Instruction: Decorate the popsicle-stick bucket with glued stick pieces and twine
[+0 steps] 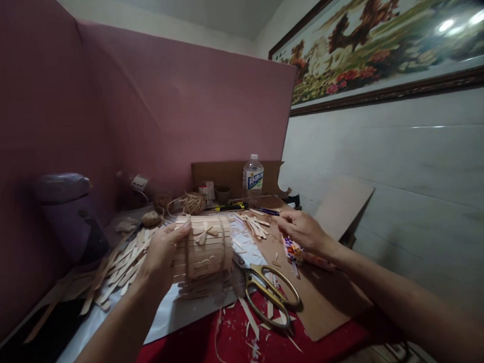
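My left hand [165, 254] is closed on the left end of a craft-stick cylinder [211, 258], its thumb on top. Twine bands run around the cylinder, and a small wooden flower [205, 233] sits on its side. Over the brown board, my right hand [302, 228] has its fingers curled together; what they hold, if anything, is hidden. A dark pen [268, 211] reaches up to these fingertips, and I cannot tell whether they grip it. Below that hand lies a colourful packet [293, 250]. Large gold-handled scissors [267, 295] rest just right of the cylinder.
Loose craft sticks [125, 261] are heaped at left. Cut pieces [255, 223] and scraps litter the brown board [323, 301] and red cloth [201, 338]. Behind stand a twine ball [192, 203], a yellow utility knife [231, 207], a plastic bottle [253, 178] and a purple container [69, 221].
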### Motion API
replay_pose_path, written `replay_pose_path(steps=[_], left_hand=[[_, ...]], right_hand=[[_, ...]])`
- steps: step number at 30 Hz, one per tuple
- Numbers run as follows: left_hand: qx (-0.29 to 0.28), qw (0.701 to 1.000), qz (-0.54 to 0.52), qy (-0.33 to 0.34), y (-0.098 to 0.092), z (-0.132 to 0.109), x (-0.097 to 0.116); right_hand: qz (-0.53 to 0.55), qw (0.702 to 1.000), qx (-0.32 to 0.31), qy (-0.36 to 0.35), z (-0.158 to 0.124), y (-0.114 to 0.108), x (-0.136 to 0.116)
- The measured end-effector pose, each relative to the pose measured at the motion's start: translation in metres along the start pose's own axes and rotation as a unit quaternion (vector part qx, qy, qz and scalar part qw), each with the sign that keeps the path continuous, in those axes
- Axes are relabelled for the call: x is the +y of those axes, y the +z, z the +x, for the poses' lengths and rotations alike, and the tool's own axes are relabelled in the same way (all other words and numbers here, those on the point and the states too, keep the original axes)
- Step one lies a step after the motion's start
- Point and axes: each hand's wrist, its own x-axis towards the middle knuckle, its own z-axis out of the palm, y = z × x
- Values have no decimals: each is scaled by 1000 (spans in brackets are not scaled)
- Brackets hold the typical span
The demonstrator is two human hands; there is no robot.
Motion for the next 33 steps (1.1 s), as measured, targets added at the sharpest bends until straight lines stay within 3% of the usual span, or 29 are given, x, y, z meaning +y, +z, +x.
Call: replay_pose_path(steps=[4,12,20,27,33], left_hand=[[2,1000,-1,-9,1,0,2],[4,1000,0,0,3,-1,1],[11,1000,-8,-6,2,0,1],[-4,1000,-15,2,0,1,-2],[-1,1000,-22,4,1,1,-1]], right_hand=[[-11,998,-53,-22,-3,0,4],[-42,980,-143,-134,-19,2,-1],[-65,967,-156,-190,-22,15,-14],[-37,975,-136,-174,-13,19,-12],[2,988,-109,-105,-3,8,-14]])
